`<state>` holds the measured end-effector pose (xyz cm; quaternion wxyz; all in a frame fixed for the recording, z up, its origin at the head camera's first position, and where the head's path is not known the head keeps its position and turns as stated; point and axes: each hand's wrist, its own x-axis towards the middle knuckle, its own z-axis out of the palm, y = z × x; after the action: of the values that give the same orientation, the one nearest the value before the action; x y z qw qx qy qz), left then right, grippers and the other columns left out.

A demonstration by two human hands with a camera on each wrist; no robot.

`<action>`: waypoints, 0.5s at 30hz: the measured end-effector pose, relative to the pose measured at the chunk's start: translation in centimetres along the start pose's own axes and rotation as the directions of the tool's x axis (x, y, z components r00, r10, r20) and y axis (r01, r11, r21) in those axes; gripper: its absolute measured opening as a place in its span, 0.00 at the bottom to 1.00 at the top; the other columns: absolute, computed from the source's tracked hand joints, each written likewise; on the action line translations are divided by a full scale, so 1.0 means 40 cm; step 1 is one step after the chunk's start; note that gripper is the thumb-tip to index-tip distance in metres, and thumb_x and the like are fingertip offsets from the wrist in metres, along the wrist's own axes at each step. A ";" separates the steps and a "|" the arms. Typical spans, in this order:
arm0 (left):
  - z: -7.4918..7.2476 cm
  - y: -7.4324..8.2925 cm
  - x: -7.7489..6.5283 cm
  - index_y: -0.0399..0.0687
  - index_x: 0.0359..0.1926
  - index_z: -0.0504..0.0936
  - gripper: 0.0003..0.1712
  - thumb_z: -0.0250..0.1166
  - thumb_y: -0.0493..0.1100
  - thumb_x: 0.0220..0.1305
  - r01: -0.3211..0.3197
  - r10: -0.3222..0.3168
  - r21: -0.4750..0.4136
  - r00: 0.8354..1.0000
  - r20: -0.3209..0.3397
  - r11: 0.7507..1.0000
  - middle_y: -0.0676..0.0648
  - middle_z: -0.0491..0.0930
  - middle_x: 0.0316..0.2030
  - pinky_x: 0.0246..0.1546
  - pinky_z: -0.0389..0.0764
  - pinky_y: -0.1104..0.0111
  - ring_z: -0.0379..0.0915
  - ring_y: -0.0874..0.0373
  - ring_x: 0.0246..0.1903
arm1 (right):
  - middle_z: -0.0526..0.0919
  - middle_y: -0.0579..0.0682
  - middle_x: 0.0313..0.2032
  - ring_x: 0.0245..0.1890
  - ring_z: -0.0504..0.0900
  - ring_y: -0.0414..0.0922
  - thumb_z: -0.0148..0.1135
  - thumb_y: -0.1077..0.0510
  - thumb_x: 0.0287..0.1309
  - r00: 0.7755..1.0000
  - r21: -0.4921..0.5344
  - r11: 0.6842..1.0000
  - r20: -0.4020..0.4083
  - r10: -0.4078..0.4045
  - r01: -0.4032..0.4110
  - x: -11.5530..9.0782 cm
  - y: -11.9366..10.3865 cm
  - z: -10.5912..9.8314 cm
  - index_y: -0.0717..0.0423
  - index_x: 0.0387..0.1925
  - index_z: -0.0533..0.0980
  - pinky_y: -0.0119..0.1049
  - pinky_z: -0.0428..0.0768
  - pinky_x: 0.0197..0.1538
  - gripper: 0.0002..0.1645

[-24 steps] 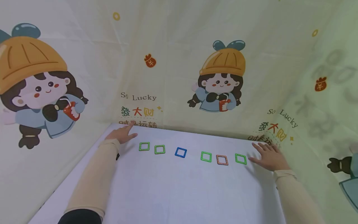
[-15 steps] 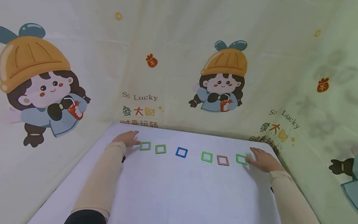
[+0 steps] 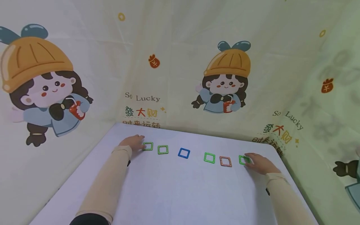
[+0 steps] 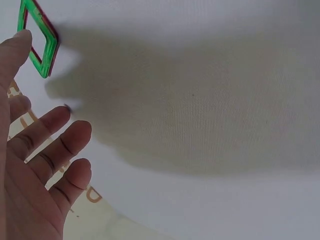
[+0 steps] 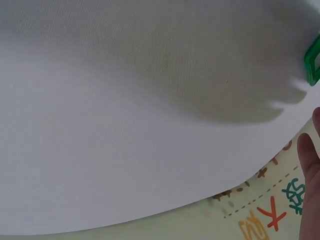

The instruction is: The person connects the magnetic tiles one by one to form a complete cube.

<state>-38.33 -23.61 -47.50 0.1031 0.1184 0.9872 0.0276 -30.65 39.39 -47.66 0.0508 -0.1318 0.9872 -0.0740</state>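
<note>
Several small hollow square tiles lie in a loose row across the white table. My left hand (image 3: 133,142) hovers at the leftmost green square tile (image 3: 152,147), its fingers spread and relaxed. In the left wrist view the thumb (image 4: 17,50) overlaps the edge of that green tile (image 4: 50,47). At the row's other end, my right hand (image 3: 261,163) reaches over the right side of the rightmost green tile (image 3: 240,160), with thumb and fingers apart around it. Only part of this tile (image 5: 311,65) and a few fingers (image 5: 306,147) show in the right wrist view; contact cannot be told.
Between the hands lie another green tile (image 3: 162,149), a blue tile (image 3: 184,153), a further green tile (image 3: 209,157) and an orange-red tile (image 3: 225,161). A printed cloth (image 3: 180,78) hangs behind and beside the white table (image 3: 191,193).
Both hands have come inward and down from beyond the row's ends. The left has moved right to the leftmost tile, the right has moved left over the rightmost one. The tiles stay in their row.
</note>
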 end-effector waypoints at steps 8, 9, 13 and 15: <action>0.025 0.010 -0.001 0.43 0.74 0.70 0.38 0.65 0.58 0.71 -0.014 0.016 0.119 1.000 -0.019 0.993 0.31 0.72 0.67 0.65 0.73 0.45 0.71 0.35 0.67 | 0.79 0.68 0.60 0.63 0.76 0.68 0.72 0.56 0.61 1.000 -0.043 0.999 -0.021 -0.011 0.010 0.010 -0.016 0.014 0.66 0.64 0.74 0.63 0.73 0.64 0.33; 0.030 0.011 0.004 0.43 0.74 0.70 0.38 0.65 0.58 0.71 -0.018 0.021 0.124 0.999 -0.027 0.992 0.31 0.72 0.67 0.65 0.73 0.45 0.71 0.36 0.66 | 0.79 0.69 0.60 0.63 0.76 0.68 0.72 0.56 0.61 1.000 -0.049 0.999 -0.020 -0.002 0.001 0.009 -0.013 0.014 0.66 0.64 0.74 0.63 0.73 0.63 0.33; 0.038 0.021 0.012 0.44 0.72 0.73 0.35 0.65 0.56 0.71 -0.031 0.037 0.108 0.998 -0.056 0.994 0.32 0.74 0.63 0.61 0.76 0.46 0.75 0.37 0.62 | 0.79 0.68 0.61 0.63 0.76 0.68 0.73 0.56 0.61 0.999 -0.056 0.998 -0.020 0.031 -0.032 -0.001 -0.009 0.014 0.66 0.65 0.74 0.64 0.73 0.63 0.34; 0.040 0.020 0.011 0.43 0.71 0.74 0.34 0.66 0.54 0.70 -0.049 0.055 0.091 0.996 -0.067 0.995 0.32 0.75 0.61 0.59 0.77 0.45 0.77 0.37 0.59 | 0.79 0.68 0.61 0.62 0.76 0.68 0.73 0.56 0.60 0.999 -0.056 0.998 -0.023 0.036 -0.038 -0.002 -0.011 0.014 0.65 0.65 0.74 0.64 0.73 0.63 0.35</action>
<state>-38.21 -22.70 -49.09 0.0626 0.1476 0.9870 -0.0100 -30.39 38.94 -48.14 0.0375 -0.1141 0.9917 -0.0464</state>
